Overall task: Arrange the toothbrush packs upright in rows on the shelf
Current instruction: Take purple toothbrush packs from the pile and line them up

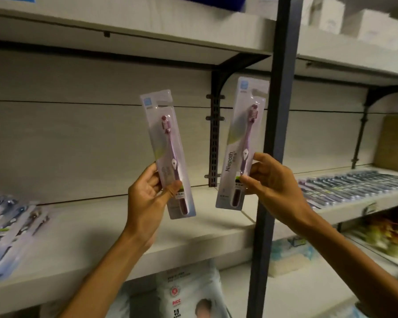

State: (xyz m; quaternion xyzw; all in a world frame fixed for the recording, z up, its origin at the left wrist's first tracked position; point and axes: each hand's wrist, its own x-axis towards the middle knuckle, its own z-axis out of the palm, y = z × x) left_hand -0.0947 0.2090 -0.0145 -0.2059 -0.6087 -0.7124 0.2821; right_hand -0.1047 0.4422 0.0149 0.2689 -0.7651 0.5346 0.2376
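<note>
My left hand (pixel 147 198) grips the lower part of a purple toothbrush pack (pixel 164 138), held upright in the air above the white shelf (pixel 101 239). My right hand (pixel 274 182) pinches a second purple toothbrush pack (pixel 241 138) by its lower right edge, also upright and tilted slightly right. Both packs hang in front of the shelf's back panel, about a hand's width apart. Several toothbrush packs (pixel 12 226) lie flat on the shelf at the far left.
A dark metal upright post (pixel 274 134) stands just right of the right-hand pack. Rows of dark toothbrush packs (pixel 349 187) lie on the neighbouring shelf to the right. White boxes (pixel 372 26) sit on the top shelf. Packaged goods (pixel 186 294) fill the shelf below.
</note>
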